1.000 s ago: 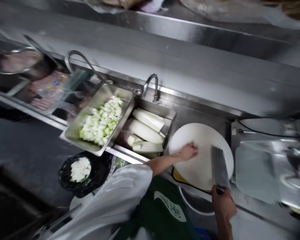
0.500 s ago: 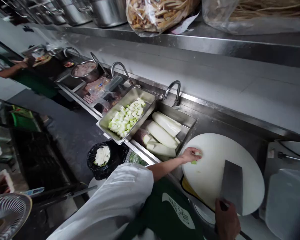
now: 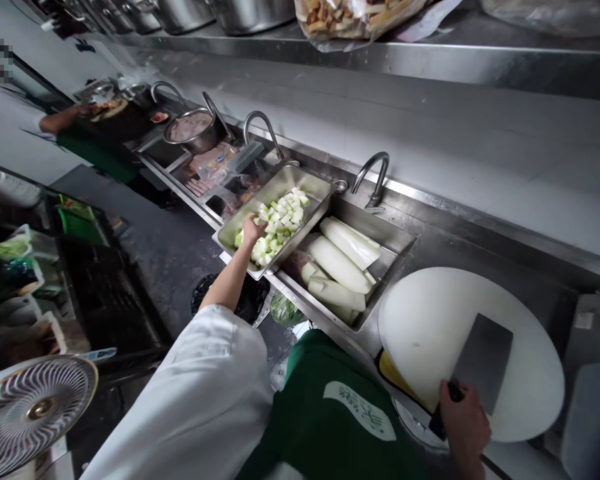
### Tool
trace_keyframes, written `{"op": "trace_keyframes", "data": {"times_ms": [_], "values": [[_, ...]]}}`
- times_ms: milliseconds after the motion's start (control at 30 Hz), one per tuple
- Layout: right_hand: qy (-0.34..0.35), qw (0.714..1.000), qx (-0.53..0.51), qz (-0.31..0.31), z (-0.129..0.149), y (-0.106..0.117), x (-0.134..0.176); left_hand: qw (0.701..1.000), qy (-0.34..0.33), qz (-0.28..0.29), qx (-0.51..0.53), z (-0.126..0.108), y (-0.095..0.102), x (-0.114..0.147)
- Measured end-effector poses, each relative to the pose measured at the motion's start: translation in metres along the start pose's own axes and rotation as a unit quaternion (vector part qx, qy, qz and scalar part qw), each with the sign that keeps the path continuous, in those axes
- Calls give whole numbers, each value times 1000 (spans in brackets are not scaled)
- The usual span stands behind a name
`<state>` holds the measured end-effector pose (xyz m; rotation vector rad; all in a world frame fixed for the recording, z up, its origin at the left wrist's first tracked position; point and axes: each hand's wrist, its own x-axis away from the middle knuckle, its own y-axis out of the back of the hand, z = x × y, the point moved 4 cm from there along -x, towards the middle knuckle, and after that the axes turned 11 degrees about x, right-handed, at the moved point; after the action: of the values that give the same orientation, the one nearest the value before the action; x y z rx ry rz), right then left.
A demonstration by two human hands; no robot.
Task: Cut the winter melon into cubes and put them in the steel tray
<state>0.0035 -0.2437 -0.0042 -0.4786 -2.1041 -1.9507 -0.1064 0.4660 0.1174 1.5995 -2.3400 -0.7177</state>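
Steel is everywhere along this line, and the left hand (image 3: 253, 230) reaches far out over the near rim of the steel tray (image 3: 230, 237), fingers loosely curled above the heap of pale green melon cubes (image 3: 279, 223); whether it pinches a piece or has let go I cannot tell, since the view there is small and soft. The right hand (image 3: 463, 423) is wrapped tight round the handle of the cleaver (image 3: 483, 363), whose flat blade lies on the round white cutting board (image 3: 430, 320) at the table's near edge. A good drop here looks like one made low, close above the heap, so cubes land inside the tray and none bounce over its rim toward the black bag (image 3: 253, 300) on the floor below. The blade is best kept flat and quiet on the board while the other arm is stretched. Peeled melon lengths (image 3: 337, 263) fill the sink (image 3: 395, 230) between tray and board, and two taps (image 3: 375, 177) rise behind, so the arm's free path runs along the front edge. A fan (image 3: 35, 407) stands at lower left, and another person (image 3: 55, 123) works at the far end, well apart
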Motion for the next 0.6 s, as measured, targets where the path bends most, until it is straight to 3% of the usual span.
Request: {"op": "trace_keyframes", "data": {"times_ms": [100, 133, 200, 267, 333, 433, 600], "values": [[-8, 1000, 3, 13, 1, 1, -1, 995, -72, -13, -71, 3, -6, 27], [-12, 1000, 4, 14, 2, 1, -1, 989, -111, 22, -96, 4, -20, 45], [-18, 1000, 8, 11, 6, 2, 0, 967, -147, 162, -127, 13, -60, 90], [-19, 1000, 12, 1, 9, 4, 0, 929, -90, 311, -177, 32, -106, 134], [-11, 1000, 14, -9, 12, 4, 1, 899, -12, 372, -230, 54, -143, 163], [-7, 1000, 8, -20, 13, 2, 1, 880, 56, 388, -267, 81, -179, 175], [-22, 999, -11, -23, 9, -5, -2, 852, 138, 405, -301, 114, -202, 170]]}}
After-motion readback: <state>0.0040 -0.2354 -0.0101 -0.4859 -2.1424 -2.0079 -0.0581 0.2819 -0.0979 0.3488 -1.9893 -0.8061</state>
